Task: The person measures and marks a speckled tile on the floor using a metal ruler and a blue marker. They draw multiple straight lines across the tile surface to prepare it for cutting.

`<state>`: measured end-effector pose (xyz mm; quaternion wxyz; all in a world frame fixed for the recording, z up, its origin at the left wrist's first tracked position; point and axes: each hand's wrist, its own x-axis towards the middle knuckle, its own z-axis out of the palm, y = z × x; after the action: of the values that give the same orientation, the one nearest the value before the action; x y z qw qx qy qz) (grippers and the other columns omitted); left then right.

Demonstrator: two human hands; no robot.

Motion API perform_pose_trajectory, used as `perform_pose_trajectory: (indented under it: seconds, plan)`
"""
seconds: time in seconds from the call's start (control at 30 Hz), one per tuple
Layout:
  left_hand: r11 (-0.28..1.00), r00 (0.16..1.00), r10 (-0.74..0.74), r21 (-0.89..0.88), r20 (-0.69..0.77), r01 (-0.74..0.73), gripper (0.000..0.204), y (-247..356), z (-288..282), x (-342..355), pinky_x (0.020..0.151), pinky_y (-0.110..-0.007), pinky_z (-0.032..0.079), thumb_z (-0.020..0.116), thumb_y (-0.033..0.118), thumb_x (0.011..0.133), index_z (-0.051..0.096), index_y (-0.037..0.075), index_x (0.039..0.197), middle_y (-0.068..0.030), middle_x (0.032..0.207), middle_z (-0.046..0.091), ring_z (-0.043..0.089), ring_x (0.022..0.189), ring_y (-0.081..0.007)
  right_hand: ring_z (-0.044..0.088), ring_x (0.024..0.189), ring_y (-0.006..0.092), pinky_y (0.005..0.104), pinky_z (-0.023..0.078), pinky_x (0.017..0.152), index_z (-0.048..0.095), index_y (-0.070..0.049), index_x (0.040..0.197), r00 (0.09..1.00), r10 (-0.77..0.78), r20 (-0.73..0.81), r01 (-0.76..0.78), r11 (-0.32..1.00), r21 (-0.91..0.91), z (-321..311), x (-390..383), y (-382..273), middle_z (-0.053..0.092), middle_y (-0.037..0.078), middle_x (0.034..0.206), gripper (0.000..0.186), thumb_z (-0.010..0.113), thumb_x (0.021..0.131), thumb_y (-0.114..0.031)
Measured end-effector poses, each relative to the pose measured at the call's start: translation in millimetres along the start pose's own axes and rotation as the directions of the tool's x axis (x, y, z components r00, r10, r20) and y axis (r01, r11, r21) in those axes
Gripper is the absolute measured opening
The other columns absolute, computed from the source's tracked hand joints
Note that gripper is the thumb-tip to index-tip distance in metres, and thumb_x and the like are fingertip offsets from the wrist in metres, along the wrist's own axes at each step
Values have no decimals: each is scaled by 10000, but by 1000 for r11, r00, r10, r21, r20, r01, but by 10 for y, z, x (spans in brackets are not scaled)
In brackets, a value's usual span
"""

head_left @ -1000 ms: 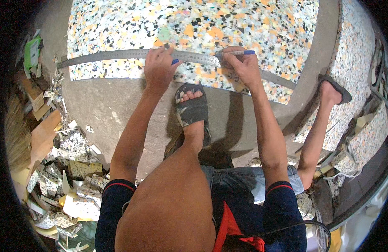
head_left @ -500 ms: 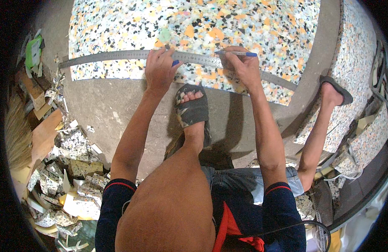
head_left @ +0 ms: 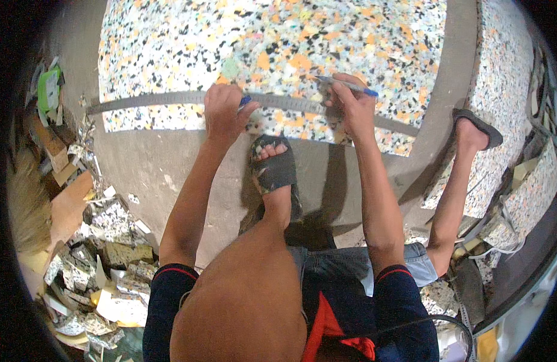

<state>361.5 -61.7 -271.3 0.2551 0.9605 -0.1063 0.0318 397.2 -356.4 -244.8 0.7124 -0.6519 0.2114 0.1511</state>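
Note:
A large speckled foam sheet lies on the floor in front of me. Across its near edge runs a long grey metal ruler. My left hand presses down on the ruler near its middle, fingers curled over it. My right hand grips a blue-capped pen with its tip at the ruler's edge on the foam. My left foot in a grey sandal is planted just below the ruler, between my two hands.
Foam offcuts and paper scraps are heaped at the lower left. More speckled foam blocks stand at the right, with my right foot in a sandal against them. Bare concrete floor lies below the sheet.
My right hand has tilted the pen slightly along the ruler. My left hand and the ruler stay as they were.

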Motion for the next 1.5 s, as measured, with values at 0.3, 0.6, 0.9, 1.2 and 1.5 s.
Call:
perform_pose_trajectory:
  seconds: [0.3, 0.6, 0.9, 1.2, 1.5]
  plan:
    - [994, 952, -106, 48, 288, 96, 442, -200, -115, 47, 662, -488, 456, 794, 455, 818, 602, 57, 811, -157, 722, 605, 601, 719, -374, 611, 976, 374, 524, 456, 957, 644, -71, 1234, 853, -401, 336, 486, 370, -792, -604, -331, -129, 643, 178, 976, 469, 767, 834, -284]
    - [970, 970, -240, -47, -19, 239, 468, -205, -767, 2406, 602, -374, 465, 838, 415, 807, 606, 18, 893, -90, 713, 625, 543, 621, -209, 555, 1184, 366, 724, 267, 1136, 566, -115, 1335, 562, -775, 288, 491, 33, -870, -723, 1227, -790, 599, 131, 1125, 472, 743, 902, -183]
    - [997, 997, 71, -12, 27, -71, 554, -532, -99, 3680, 771, -411, 464, 861, 390, 795, 566, -9, 1044, -144, 941, 579, 551, 839, -296, 537, 1289, 363, 704, 296, 1138, 574, -120, 1322, 558, -822, 118, 387, 131, -913, -962, 2672, -1168, 625, 142, 1208, 501, 775, 863, -140]
    - [998, 982, 64, 31, -179, -60, 502, -694, 405, 3581, 946, -426, 408, 855, 349, 842, 632, 25, 1153, -111, 990, 589, 546, 932, -301, 520, 1342, 383, 666, 260, 1189, 571, -108, 1357, 605, -795, 46, 433, 279, -857, -1086, 2676, -1071, 625, 179, 1262, 538, 783, 867, -173]
    - [991, 960, 127, -1, -250, -131, 442, -735, 436, 3544, 881, -418, 488, 875, 256, 809, 665, 3, 1104, -145, 1037, 645, 607, 964, -327, 509, 1364, 406, 668, 230, 1200, 549, -119, 1392, 622, -782, 31, 438, 316, -842, -1087, 2737, -1072, 650, 166, 1298, 559, 735, 869, -186]
